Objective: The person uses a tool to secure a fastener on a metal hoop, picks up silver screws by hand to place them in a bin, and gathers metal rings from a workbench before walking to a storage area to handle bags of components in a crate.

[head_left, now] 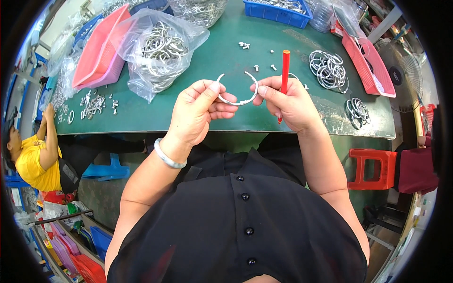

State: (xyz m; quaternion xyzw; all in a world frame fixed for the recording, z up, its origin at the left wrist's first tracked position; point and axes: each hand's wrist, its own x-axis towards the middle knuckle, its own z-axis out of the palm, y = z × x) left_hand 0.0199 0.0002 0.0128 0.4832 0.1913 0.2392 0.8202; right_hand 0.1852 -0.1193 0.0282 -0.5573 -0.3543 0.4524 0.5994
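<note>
Between my hands, above the table's near edge, a thin silvery metal ring (242,102) is held with its gap facing away from me. My left hand (193,106) pinches its left side between thumb and fingers. My right hand (292,104) grips the other side with thumb and forefinger. A slim red pen-like stick (285,68) also stands upright in my right hand, passing between the fingers; its exact kind is unclear. Part of another thin curved ring shows behind my right fingers. Small silvery fittings (256,68) lie on the table just beyond.
A clear bag of metal rings (163,47) and pink baskets (99,52) stand left. Ring piles (328,70) (358,113) and a pink tray (370,66) lie right. Blue bins (278,13) stand at the back. A red stool (373,169) is right; a person in yellow (37,155) works left.
</note>
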